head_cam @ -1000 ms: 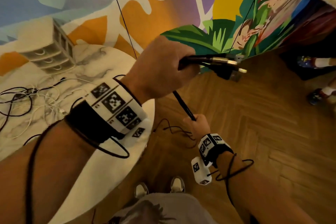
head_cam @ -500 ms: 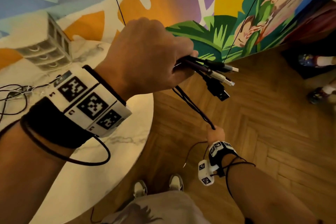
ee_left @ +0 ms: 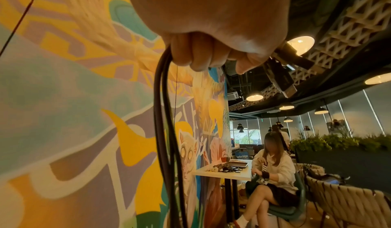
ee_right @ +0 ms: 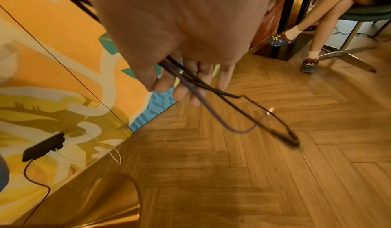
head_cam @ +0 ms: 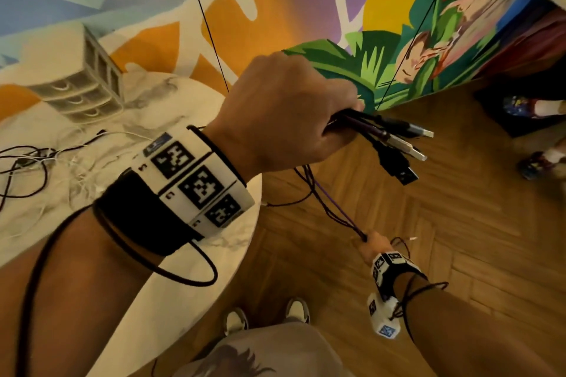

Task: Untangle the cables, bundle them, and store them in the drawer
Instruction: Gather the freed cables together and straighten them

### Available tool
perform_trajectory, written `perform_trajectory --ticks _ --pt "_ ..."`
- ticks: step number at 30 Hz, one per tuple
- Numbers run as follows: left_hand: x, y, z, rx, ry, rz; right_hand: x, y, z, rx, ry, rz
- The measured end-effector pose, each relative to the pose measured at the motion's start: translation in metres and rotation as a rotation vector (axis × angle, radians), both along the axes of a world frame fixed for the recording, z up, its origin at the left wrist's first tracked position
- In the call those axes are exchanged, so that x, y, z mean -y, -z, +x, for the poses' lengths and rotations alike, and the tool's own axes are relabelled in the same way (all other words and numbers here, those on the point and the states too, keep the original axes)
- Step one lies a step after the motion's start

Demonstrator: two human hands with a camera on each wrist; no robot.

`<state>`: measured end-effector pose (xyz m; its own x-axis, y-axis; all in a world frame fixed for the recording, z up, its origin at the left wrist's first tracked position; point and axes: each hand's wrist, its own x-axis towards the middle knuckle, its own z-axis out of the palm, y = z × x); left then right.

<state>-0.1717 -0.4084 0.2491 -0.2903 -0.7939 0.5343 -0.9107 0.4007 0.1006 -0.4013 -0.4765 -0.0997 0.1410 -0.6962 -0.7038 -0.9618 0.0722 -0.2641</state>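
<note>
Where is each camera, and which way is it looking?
Head: on the person's head, looking down at left hand, right hand, both forearms, shoes.
Left wrist: looks along the left hand's fingers toward the mural wall.
Right wrist: looks along the right hand's fingers at the floor.
Shared: all show the cables.

The cables (head_cam: 333,208) are black with one purple strand, their plugs (head_cam: 410,147) black and silver. The tabletop (head_cam: 171,254) is white marble with grey veining, the floor (head_cam: 459,239) brown herringbone wood. The far wall mural (head_cam: 306,9) shows orange, purple, yellow and green. The drawer unit (head_cam: 82,82) looks pale grey, perhaps translucent.
</note>
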Motion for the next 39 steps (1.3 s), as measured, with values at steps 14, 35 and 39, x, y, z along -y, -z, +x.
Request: perform_trajectory --ticks 14,35,39 --pt "-0.004 0.073 -0.027 -0.989 -0.103 0.562 0.005 -0.105 0.032 0.823 -0.117 0.063" --pt "-0.082 0.1 0.023 -0.383 -0.339 0.376 -0.068 -0.205 0.146 1.293 0.03 0.138" --pt "-0.065 0.09 0.017 -0.126 -0.225 0.316 -0.085 -0.197 0.153 1.366 -0.191 0.015"
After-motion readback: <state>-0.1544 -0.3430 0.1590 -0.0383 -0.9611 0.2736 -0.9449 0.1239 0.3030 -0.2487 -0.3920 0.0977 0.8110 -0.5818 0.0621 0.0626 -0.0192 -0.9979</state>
